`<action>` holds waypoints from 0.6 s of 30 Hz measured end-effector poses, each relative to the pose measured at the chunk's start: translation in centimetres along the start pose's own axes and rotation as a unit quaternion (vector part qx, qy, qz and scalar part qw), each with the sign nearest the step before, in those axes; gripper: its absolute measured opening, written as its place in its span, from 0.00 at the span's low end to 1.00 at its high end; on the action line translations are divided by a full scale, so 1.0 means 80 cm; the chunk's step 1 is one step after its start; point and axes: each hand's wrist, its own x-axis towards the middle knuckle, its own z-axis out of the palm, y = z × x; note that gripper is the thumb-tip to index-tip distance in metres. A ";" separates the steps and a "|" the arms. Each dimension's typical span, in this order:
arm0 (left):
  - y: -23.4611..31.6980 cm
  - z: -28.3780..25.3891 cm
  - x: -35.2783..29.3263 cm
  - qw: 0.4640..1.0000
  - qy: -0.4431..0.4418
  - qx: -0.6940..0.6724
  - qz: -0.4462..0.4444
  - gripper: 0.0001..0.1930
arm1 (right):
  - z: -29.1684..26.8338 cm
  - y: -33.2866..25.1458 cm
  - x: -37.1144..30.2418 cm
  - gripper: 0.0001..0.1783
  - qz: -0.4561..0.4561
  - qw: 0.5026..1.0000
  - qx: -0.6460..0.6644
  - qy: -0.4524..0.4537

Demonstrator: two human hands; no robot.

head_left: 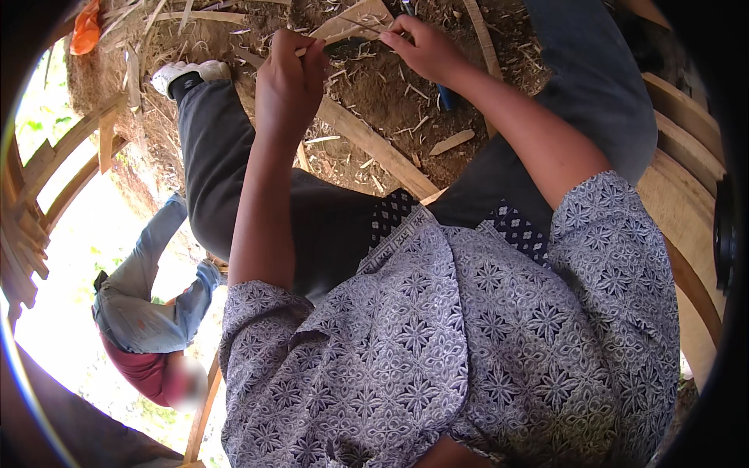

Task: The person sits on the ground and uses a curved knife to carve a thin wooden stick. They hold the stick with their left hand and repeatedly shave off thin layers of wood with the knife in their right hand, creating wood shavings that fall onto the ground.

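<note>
My left hand (289,86) is closed around a thin pale wooden piece (301,52), whose end shows by the fingertips. A grey, pointed, blade-like piece (248,56) shows just left of that fist; whether the hand holds it, I cannot tell. To the right, my right hand (417,48) pinches a thin dark stick (360,26) that points up and left. Behind the stick lies a wide pale wooden board (360,14). Both hands are raised over ground strewn with shavings, beyond my spread legs.
A long wooden plank (374,144) slants between my legs, near a short wood offcut (452,142). A blue tool-like thing (445,97) sits below my right wrist. Curved timbers (683,179) rise at the right. Another person (148,300) bends over at the left.
</note>
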 end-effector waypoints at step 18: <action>0.000 0.001 -0.005 1.000 -0.001 0.007 -0.008 0.08 | -0.008 0.034 -0.001 0.18 0.047 0.997 -0.059 0.024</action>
